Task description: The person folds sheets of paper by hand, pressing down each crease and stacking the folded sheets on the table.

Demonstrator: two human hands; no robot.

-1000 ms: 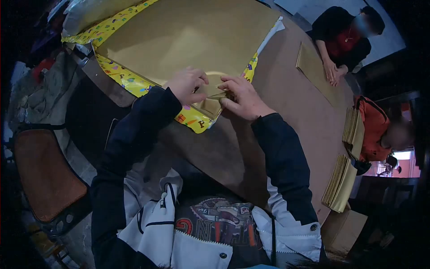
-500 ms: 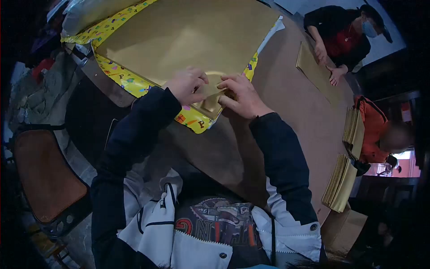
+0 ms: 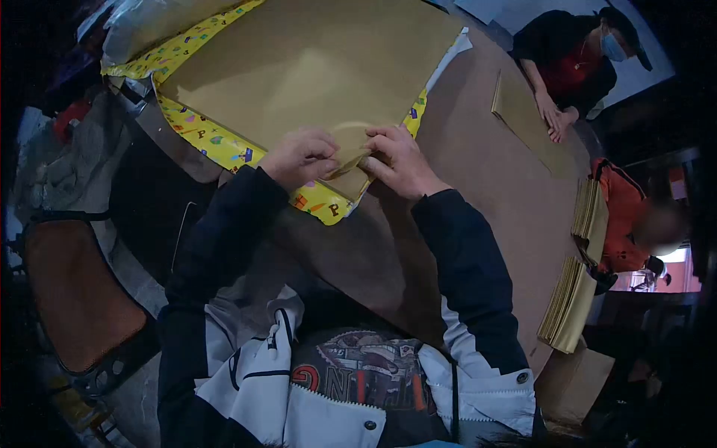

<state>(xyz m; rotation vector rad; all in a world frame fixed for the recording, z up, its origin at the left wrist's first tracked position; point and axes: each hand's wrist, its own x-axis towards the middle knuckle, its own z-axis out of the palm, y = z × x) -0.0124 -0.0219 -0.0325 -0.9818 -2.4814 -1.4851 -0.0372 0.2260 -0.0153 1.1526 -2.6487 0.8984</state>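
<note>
A large stack of gold-brown paper sheets (image 3: 306, 75) lies on yellow printed wrapping paper (image 3: 213, 140), which shows along its edges. At the near corner, part of the top sheet is bent up into a curl (image 3: 351, 142) between my hands. My left hand (image 3: 302, 158) pinches the left side of this curl, fingers bent and close together. On the right side, my right hand (image 3: 402, 160) grips the sheet's edge between thumb and fingers. The fingertips partly cover the paper.
The round brown table (image 3: 485, 201) reaches to the right. Folded paper bundles (image 3: 565, 302) stand along its right edge. Across the table, a masked person (image 3: 571, 67) in dark clothes has both hands over a flat paper stack (image 3: 526, 123). A brown-backed chair (image 3: 82, 295) is at left.
The sheet's near corner has risen into a clearer curl. My left hand has shifted slightly left and down; my right hand stays nearly in place. The masked person's hands have come together.
</note>
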